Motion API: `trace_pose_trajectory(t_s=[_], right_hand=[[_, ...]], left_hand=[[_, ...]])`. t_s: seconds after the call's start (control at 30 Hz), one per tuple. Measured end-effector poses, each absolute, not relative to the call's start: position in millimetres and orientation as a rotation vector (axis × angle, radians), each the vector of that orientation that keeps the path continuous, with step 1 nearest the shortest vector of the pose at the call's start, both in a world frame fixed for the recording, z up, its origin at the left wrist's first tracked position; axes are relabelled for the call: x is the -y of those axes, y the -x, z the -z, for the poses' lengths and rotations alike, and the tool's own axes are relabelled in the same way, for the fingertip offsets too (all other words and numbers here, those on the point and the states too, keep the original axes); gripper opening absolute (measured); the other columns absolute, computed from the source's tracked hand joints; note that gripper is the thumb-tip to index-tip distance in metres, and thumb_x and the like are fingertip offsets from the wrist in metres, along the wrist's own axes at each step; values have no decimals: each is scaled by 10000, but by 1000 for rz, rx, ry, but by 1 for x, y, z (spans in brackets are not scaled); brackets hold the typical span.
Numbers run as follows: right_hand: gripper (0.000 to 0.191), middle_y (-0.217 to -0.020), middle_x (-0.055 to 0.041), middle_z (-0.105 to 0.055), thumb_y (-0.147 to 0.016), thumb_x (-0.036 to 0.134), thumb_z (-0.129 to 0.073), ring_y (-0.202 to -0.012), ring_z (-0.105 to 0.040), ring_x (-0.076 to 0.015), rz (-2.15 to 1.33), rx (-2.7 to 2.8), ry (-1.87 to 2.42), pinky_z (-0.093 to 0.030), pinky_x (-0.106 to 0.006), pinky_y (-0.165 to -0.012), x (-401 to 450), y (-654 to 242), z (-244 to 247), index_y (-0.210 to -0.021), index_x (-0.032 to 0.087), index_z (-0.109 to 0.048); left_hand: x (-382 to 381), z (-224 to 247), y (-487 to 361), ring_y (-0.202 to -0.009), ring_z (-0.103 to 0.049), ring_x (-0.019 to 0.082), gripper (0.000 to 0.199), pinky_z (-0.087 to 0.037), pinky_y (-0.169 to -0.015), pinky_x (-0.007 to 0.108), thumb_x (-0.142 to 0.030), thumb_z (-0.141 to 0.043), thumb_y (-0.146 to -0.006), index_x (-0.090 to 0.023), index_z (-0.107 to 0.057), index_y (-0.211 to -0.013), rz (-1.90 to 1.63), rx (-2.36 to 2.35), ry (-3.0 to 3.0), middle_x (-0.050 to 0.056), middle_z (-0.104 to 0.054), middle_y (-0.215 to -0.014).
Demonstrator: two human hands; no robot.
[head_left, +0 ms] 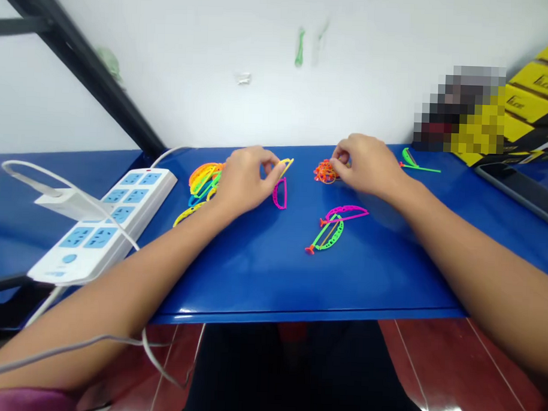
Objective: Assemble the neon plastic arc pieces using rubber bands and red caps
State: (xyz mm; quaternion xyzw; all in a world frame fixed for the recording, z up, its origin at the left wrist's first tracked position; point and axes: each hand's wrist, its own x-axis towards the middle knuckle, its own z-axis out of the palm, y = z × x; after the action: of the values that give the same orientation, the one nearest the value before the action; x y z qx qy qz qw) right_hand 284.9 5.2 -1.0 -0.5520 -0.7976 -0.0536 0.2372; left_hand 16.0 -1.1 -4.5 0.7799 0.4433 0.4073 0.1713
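Yellow plastic bow (286, 166), thin, light and springy, best held by its arc, is pinched by the fingertips of your left hand (245, 180), just above a pink bow (280, 195). Your right hand's fingers pinch an orange tangle (325, 171) on the blue table (253, 277).

Your right hand (365, 167) is curled, fingers pressed together over the tangle.

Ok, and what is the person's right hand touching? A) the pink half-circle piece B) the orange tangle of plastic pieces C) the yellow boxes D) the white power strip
B. The right hand has its fingers resting on the orange tangle of plastic pieces.
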Motion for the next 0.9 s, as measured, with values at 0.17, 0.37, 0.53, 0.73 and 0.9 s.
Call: trace_pose_trajectory(t_s=[0.17, 0.37, 0.53, 0.73, 0.9], right_hand=[[197, -799, -76, -713, -877, 365, -766, -707, -615, -229, -271, 2270, 1367, -445, -372, -665, 8, -278, -17, -788, 214, -676], [414, -586, 30, -578, -700, 582, -936, -509, -472, -128, -1188, 2682, 1235, -323, -304, -491, 19, -283, -33, -737, 238, -708], [454, -667, 10, -627, -735, 638, -893, -579, -516, -150, -1182, 2754, 1306, -349, -301, -528, 14, -293, -34, -852, 230, -732], [504, -684, 6, -614, -716, 679, -879, -631, -519, -160, -1223, 2747, 1345, -339, -308, -582, 10, -293, -34, -828, 217, -711], [462, -669, 6, -618, -763, 641, -869, -634, -521, -152, -1210, 2669, 1208, -358, -307, -587, 15, -285, -37, -755, 215, -692]], left_hand=[[0, 11, -13, -828, -636, 270, 212, -471, -847, 391, -402, -730, -913, -212, -796, -846, -898, -1372, -2483, 89, -729, -849], [-2, 14, -11, -872, -640, 274, 208, -486, -864, 392, -380, -692, -931, -203, -798, -955, -788, -1435, -2632, 103, -735, -951], [2, 10, -13, -903, -657, 283, 240, -495, -860, 402, -371, -648, -957, -188, -802, -979, -751, -1460, -2657, 112, -743, -988], [6, 6, -15, -936, -677, 286, 239, -498, -872, 413, -346, -625, -975, -190, -803, -1006, -716, -1485, -2663, 108, -751, -1007], [8, 5, -17, -892, -678, 254, 239, -495, -852, 379, -369, -651, -981, -185, -801, -955, -919, -1373, -2633, 101, -758, -959]])
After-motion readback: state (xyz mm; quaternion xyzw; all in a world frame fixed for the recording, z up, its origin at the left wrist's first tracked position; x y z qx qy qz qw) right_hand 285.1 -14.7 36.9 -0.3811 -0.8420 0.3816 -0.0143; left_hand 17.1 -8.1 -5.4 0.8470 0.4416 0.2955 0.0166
